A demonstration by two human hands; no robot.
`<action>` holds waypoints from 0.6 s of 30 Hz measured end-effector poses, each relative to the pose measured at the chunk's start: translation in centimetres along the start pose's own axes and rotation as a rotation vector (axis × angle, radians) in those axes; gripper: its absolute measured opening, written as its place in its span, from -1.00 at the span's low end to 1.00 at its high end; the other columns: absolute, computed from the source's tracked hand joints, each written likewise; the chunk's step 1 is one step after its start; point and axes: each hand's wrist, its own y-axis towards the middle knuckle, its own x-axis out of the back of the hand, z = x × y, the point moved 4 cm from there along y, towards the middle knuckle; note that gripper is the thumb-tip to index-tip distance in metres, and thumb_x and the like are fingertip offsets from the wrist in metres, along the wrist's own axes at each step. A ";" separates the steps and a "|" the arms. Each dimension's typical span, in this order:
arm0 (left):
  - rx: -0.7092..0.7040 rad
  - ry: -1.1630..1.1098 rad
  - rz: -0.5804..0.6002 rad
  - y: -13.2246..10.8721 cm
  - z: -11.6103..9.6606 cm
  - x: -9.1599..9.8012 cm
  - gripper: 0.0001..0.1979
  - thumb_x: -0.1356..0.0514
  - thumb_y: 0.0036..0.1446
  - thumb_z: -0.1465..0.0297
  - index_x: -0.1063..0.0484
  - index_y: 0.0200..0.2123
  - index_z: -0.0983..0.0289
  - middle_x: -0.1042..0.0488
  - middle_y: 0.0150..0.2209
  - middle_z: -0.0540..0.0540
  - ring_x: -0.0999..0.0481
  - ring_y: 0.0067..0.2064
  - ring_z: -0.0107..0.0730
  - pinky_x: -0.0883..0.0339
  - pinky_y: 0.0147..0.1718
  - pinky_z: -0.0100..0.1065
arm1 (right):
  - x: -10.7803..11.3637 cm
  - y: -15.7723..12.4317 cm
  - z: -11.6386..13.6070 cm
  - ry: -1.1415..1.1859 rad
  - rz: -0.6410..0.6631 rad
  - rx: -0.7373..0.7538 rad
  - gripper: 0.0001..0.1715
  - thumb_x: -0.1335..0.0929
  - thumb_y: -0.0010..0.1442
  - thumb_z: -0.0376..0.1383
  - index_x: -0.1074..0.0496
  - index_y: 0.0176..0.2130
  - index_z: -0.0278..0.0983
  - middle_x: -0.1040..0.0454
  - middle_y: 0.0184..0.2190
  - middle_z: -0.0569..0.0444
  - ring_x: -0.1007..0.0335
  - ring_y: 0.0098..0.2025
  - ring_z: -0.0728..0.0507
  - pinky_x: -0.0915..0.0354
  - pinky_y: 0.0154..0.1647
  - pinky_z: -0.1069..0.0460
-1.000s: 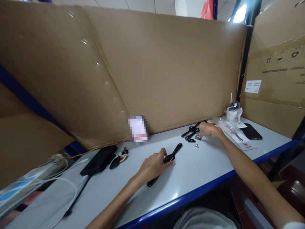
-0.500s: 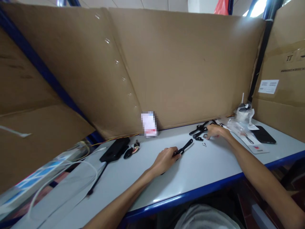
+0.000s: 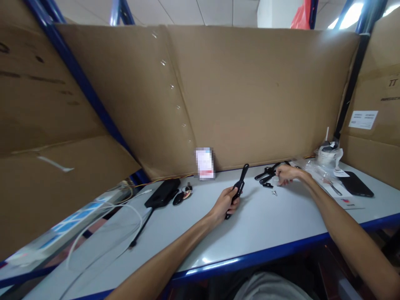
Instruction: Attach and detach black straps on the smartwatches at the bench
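Observation:
My left hand (image 3: pixel 227 201) is closed round a long black handle-shaped part (image 3: pixel 240 183) and holds it tilted up off the grey table (image 3: pixel 268 225). My right hand (image 3: pixel 286 173) rests farther right on the table, fingers curled over a small piece that I cannot make out. Just left of it lie several black parts (image 3: pixel 265 174), a small black piece (image 3: pixel 267 185) and a tiny metal screw (image 3: pixel 274 193).
Cardboard sheets (image 3: pixel 237 96) wall in the back and both sides. A black phone (image 3: pixel 356 183), clear plastic bags (image 3: pixel 315 168) and a white cup (image 3: pixel 327 152) sit at the right. At the left lie a black pouch (image 3: pixel 162 193), keys (image 3: pixel 183 196) and white cables (image 3: pixel 103 216).
My left hand has lifted the black part off the table and tipped it upward. My right hand has stayed by the small parts. The view has tilted up.

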 end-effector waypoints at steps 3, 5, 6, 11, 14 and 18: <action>-0.058 0.002 -0.007 0.1 0.0 -0.2 -0.66 -0.23 0.19 0.11 -0.27 -0.25 0.26 -0.25 -0.59 -0.14 -0.06 -0.69 -0.64 0.16 -0.74 -0.55 | 0.6 -1.1 0.6 0.013 0.014 0.058 -0.77 -0.45 0.00 -0.31 -0.32 -0.53 -0.29 -0.51 -0.57 0.06 -0.40 -0.56 -0.02 -0.19 -0.56 0.12; -0.112 0.029 -0.009 0.1 -0.2 -0.4 -0.63 -0.24 0.17 0.07 -0.27 -0.25 0.24 -0.31 -0.58 -0.11 -0.15 -0.69 -0.60 0.06 -0.75 -0.53 | 1.2 -1.9 1.5 0.058 -0.040 0.117 -0.74 -0.44 0.03 -0.26 -0.33 -0.55 -0.30 -0.51 -0.57 0.04 -0.37 -0.58 -0.02 -0.19 -0.57 0.11; -0.137 0.042 -0.010 0.0 -0.3 -0.5 -0.61 -0.24 0.16 0.05 -0.26 -0.25 0.23 -0.32 -0.58 -0.11 -0.19 -0.68 -0.58 0.01 -0.74 -0.52 | 1.4 -2.3 2.1 0.101 -0.069 0.163 -0.73 -0.44 0.04 -0.23 -0.34 -0.54 -0.30 -0.51 -0.58 0.05 -0.35 -0.60 -0.01 -0.19 -0.57 0.10; -0.166 0.015 -0.006 -0.3 -0.5 -0.7 -0.54 -0.26 0.11 -0.03 -0.26 -0.24 0.21 -0.24 -0.63 -0.17 -0.08 -0.72 -0.62 0.14 -0.75 -0.55 | -0.3 -3.1 5.9 0.347 0.029 0.399 -0.69 -0.42 0.07 -0.11 -0.40 -0.47 -0.30 -0.50 -0.57 0.07 -0.33 -0.62 -0.01 -0.20 -0.59 0.09; -0.132 -0.035 -0.020 -0.2 -0.3 -0.4 -0.55 -0.26 0.12 -0.03 -0.28 -0.24 0.23 -0.15 -0.65 -0.20 0.03 -0.73 -0.65 0.25 -0.75 -0.55 | -2.2 -2.9 7.3 0.399 0.105 0.445 -0.68 -0.41 0.07 -0.10 -0.39 -0.47 -0.30 -0.50 -0.56 0.07 -0.35 -0.61 -0.01 -0.21 -0.60 0.10; -0.117 -0.031 -0.026 0.0 -0.1 -0.2 -0.56 -0.23 0.16 -0.01 -0.31 -0.25 0.27 -0.15 -0.64 -0.19 0.05 -0.73 -0.66 0.24 -0.75 -0.54 | -3.7 -2.5 8.1 0.454 0.118 0.451 -0.68 -0.40 0.11 -0.10 -0.37 -0.48 -0.29 -0.50 -0.54 0.09 -0.35 -0.61 0.01 -0.19 -0.62 0.11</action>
